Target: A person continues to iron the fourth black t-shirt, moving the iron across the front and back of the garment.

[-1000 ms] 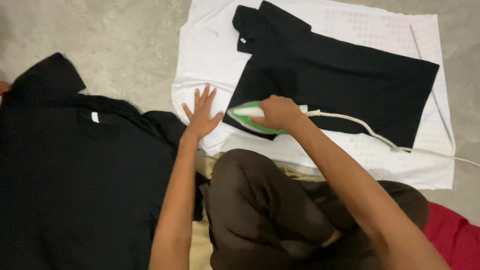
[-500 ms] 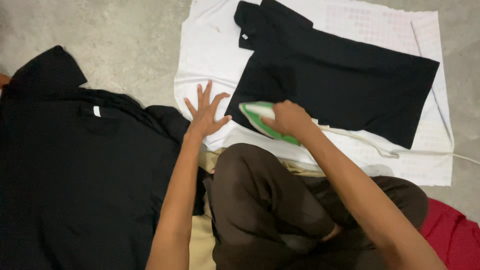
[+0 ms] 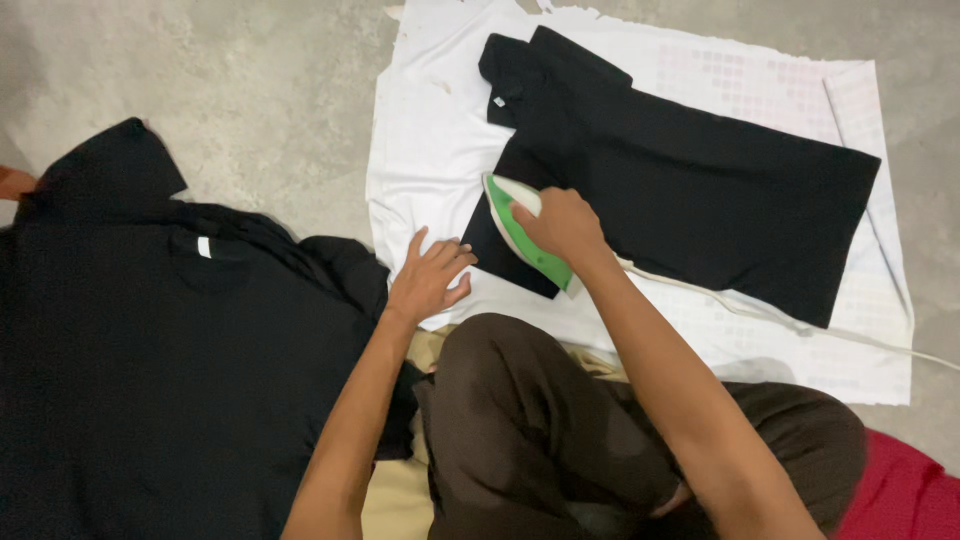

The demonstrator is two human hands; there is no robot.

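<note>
Green-and-white electric iron [image 3: 525,230] now further up onto folded black shirt [image 3: 690,190], toward 11 o'clock | right hand [image 3: 562,222] closed round handle | left hand [image 3: 430,280] flat, fingers spread, pinning white cloth mat [image 3: 430,150] at shirt's 8 o'clock edge

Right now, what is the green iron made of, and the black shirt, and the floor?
Iron: looks like smooth green and white plastic, slightly shiny. Black shirt: soft matte fabric, lying flat with folds. Floor: probably bare concrete, grey, mottled and dull.
</note>
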